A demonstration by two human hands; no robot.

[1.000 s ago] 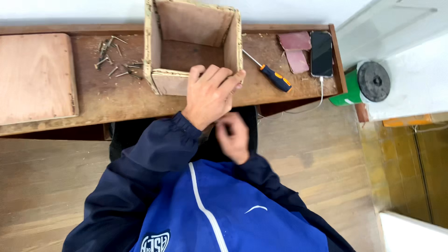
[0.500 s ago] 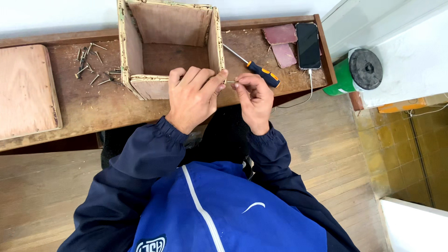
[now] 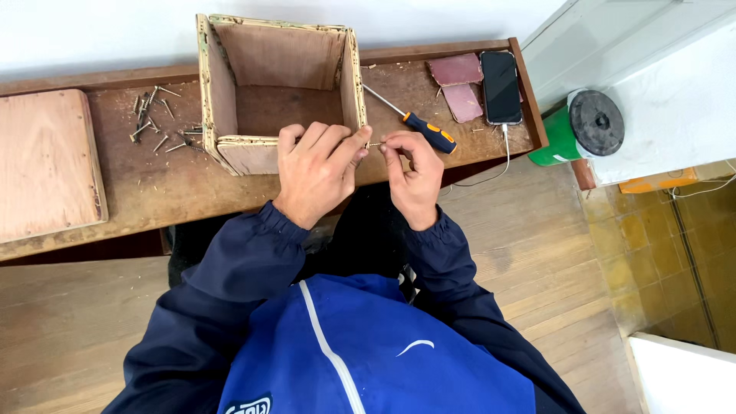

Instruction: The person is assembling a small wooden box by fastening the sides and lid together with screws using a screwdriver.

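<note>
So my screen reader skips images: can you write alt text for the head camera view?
Two bare hands, left hand and right hand, pinch a small screw beside an open plywood box on a brown wooden bench.

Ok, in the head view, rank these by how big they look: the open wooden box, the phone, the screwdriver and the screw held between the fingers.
1. Wooden box, clearly largest.
2. Phone and screwdriver: similar length, though the phone is wider; too close to rank.
3. Screw, pinched between the left hand and right hand, smallest.

A makeshift woodworking spot: rough bench [image 3: 153,192]; loose screws [image 3: 157,126] (scattered); plywood box [image 3: 276,84]; screwdriver [image 3: 418,126].
</note>
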